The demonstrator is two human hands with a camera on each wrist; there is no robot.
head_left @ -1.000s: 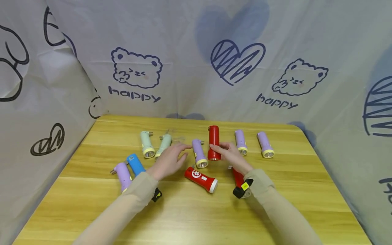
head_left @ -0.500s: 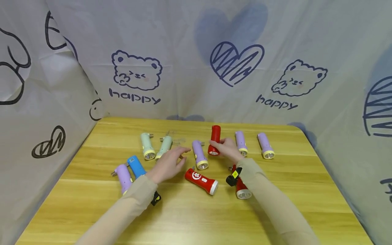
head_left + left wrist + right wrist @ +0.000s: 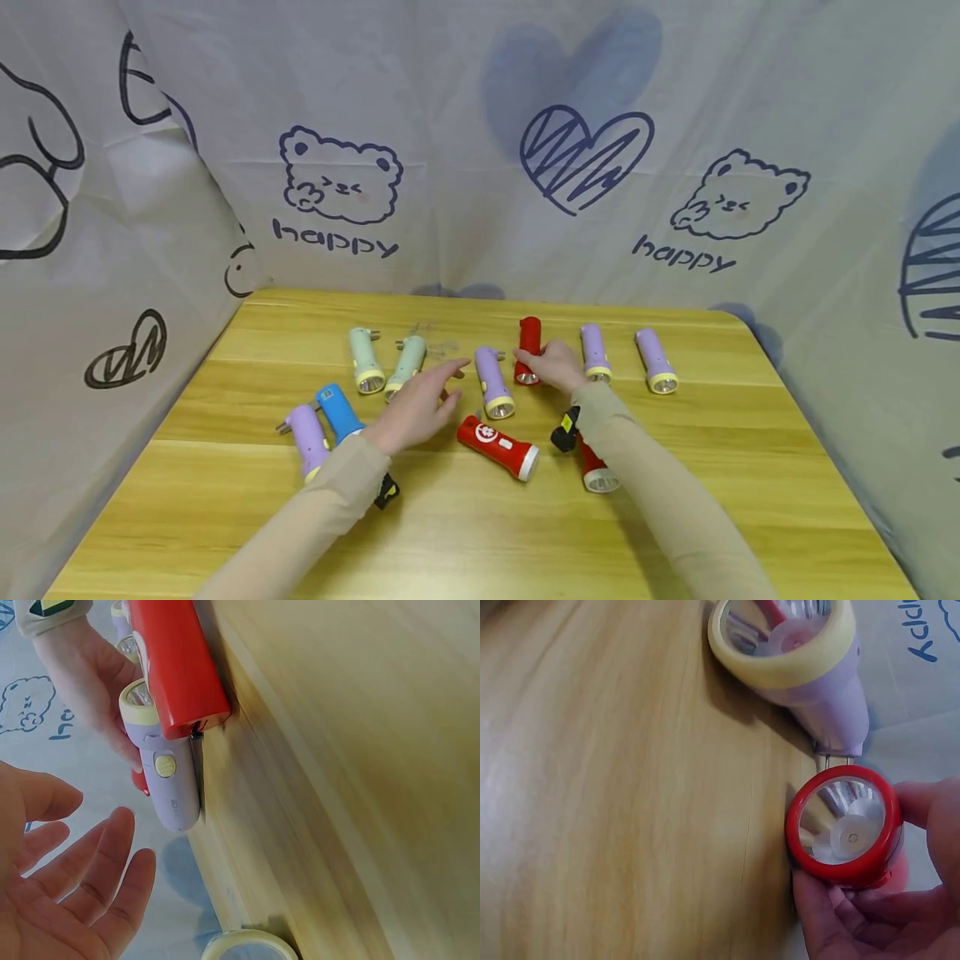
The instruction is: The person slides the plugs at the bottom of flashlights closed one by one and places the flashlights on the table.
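Observation:
My right hand (image 3: pixel 555 367) holds a red flashlight (image 3: pixel 529 335) at the back of the table. In the right wrist view, its thumb and fingers (image 3: pixel 821 915) curl round the red-rimmed head, whose lens faces the camera. A purple flashlight (image 3: pixel 491 379) with a cream head lies just left of it, plug prongs toward the red one. My left hand (image 3: pixel 420 406) hovers with loosely spread fingers, holding nothing, as the left wrist view also shows. Closest to it are that purple flashlight and a mint-green flashlight (image 3: pixel 409 358). A red flashlight with a white head (image 3: pixel 495 446) lies in front.
Another mint-green flashlight (image 3: pixel 365 354) lies at back left. A blue flashlight (image 3: pixel 339 408), partly hidden by my left arm, is beside a purple one (image 3: pixel 306 433). Two purple flashlights (image 3: pixel 595 350) lie at right. Another red flashlight (image 3: pixel 598 468) is partly under my right forearm. Printed cloth hangs behind.
My right hand has carried the red flashlight slightly right and lowered it to the tabletop, between two purple ones. The left hand stays nearly in place, its fingers a little more spread.

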